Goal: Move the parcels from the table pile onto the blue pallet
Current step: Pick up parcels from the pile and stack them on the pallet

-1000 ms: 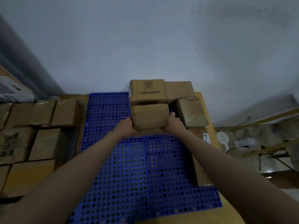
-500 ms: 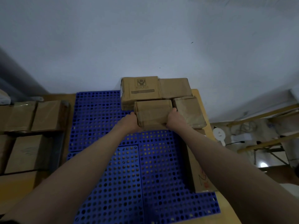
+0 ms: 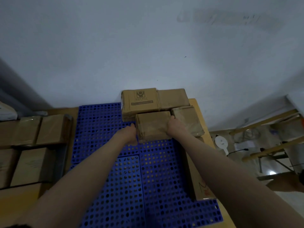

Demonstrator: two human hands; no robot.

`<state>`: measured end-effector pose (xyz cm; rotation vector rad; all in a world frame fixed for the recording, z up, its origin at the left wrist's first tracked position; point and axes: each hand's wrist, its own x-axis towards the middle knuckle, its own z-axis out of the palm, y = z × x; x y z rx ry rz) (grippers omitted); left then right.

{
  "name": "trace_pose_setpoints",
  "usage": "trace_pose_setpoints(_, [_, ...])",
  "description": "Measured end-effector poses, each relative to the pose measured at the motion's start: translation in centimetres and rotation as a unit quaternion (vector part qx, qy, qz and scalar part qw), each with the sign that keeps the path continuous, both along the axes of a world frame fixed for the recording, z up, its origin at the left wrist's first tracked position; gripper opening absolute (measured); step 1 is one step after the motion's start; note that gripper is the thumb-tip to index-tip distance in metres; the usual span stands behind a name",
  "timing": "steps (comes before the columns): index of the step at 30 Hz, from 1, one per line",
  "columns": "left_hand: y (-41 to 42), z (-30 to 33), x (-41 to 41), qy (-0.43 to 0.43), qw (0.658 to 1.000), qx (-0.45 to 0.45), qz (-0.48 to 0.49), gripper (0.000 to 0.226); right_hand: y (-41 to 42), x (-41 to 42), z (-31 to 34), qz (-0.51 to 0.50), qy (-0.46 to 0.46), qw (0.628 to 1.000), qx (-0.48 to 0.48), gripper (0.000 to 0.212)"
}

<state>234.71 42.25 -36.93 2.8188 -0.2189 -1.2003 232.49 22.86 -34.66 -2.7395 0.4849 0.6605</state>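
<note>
In the head view, a small brown cardboard parcel wrapped in clear tape [image 3: 153, 126] is seen at the far end of the perforated blue plastic pallet [image 3: 128, 186], straight ahead of the person and between both outstretched arms. The parcel's long axis runs left to right, across the line of reach. It is gripped at its right end by the right hand [image 3: 175, 128], whose fingers are curled over that end, and at its left end by the left hand [image 3: 130, 134], pressed against the side with fingers wrapped low; both hands appear equally near. The parcel lies touching a larger printed brown carton [image 3: 139, 102] behind it and a taped brown parcel [image 3: 187, 120] just to its right, with a plain brown box [image 3: 172, 98] behind that. Whether its base rests fully on the pallet cannot be told. The placing step is judged nearly done; release is judged to call for both hands drawing apart sideways. The remaining brown boxes of the table pile [image 3: 32, 145] lie well apart, to the left.
</note>
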Motion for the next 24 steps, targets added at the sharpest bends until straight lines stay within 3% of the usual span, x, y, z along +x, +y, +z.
trace_pose_setpoints(7, [2.3, 4.6, -2.1, -0.052, 0.998, 0.021, -0.025, 0.086, 1.0, -2.9, 4.3, 0.123, 0.002, 0.992, -0.035, 0.032])
trace_pose_setpoints(12, [5.3, 8.3, -5.5, -0.081, 0.996, 0.034, -0.021, 0.076, 3.2, -5.5, 7.8, 0.179, 0.004, 0.984, -0.025, 0.041])
trace_pose_setpoints(17, [9.7, 12.0, -9.7, -0.079, 0.996, 0.031, 0.002, 0.064, 6.1, -8.5, 10.6, 0.232, -0.006, 0.972, 0.026, 0.058])
trace_pose_setpoints(24, [17.4, 15.8, -17.5, -0.113, 0.991, -0.017, 0.070, 0.059, 11.7, -13.3, 13.7, 0.338, 0.012, 0.940, 0.051, 0.052])
